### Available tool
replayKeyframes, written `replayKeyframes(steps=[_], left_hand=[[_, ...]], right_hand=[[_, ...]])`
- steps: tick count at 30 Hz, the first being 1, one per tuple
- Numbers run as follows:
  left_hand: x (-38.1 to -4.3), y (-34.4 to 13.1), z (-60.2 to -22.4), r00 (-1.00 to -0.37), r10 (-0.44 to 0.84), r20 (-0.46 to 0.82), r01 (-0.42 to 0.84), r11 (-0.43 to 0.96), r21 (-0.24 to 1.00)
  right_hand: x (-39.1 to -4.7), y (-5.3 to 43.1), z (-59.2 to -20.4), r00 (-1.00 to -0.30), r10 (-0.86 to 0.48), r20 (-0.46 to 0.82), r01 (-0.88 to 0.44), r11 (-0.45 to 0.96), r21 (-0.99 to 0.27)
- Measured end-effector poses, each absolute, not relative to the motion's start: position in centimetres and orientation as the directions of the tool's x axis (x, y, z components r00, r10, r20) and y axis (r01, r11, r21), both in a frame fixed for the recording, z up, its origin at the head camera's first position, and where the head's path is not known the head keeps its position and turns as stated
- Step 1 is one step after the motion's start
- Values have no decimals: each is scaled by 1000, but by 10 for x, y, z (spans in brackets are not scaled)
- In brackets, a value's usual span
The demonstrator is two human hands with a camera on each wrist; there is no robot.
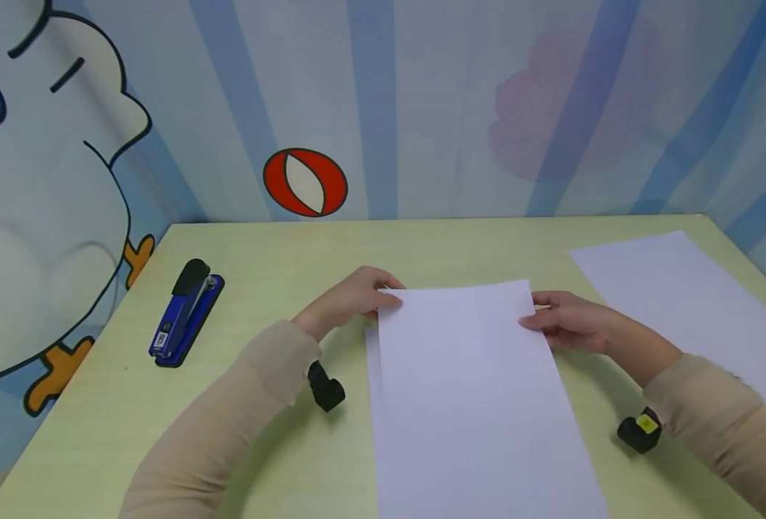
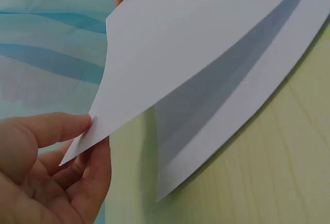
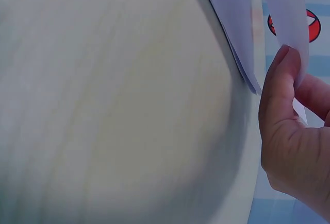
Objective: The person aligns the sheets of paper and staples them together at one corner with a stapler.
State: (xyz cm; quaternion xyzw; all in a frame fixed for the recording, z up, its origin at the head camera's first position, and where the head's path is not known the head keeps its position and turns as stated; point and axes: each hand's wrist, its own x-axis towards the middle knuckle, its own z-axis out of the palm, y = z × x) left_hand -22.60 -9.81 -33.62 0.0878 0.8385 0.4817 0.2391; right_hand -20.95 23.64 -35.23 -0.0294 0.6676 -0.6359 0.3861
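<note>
A white sheet of paper (image 1: 467, 389) is raised at its far end above more white paper (image 1: 373, 389) on the table. At the far left corner, my left hand (image 1: 359, 294) pinches the sheet between thumb and fingers. My right hand (image 1: 571, 321) pinches the far right corner the same way. In the left wrist view the lifted sheet (image 2: 170, 33) stands apart from the paper underneath (image 2: 242, 110), with a gap between them. The right wrist view has my thumb and fingers on the bent corner of the sheet (image 3: 286, 18).
A blue and black stapler (image 1: 185, 313) lies on the table at the left. More white paper (image 1: 694, 310) lies at the right, partly behind my right forearm. A patterned curtain (image 1: 435, 108) hangs behind the table's back edge.
</note>
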Motion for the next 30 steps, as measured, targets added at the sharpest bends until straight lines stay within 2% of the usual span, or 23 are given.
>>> replayKeyframes(steps=[8,16,24,30], left_hand=[[-227,-102,-337,-847,445,-292,113,686,719],[-224,-100,-338,-823,488,-290,213,739,639],[-222,-108,-343,-827,492,-270,203,711,673],[-220,-115,-343,-831,472,-295,173,723,669]], right_hand=[[-207,228,-351,-685,-522,-508,453,241,-858],[-216,227,-348,-709,-489,-508,285,460,-841],[-216,223,-350,-735,-480,-478,191,531,-826],[-216,221,-351,-747,-467,-474,181,542,-820]])
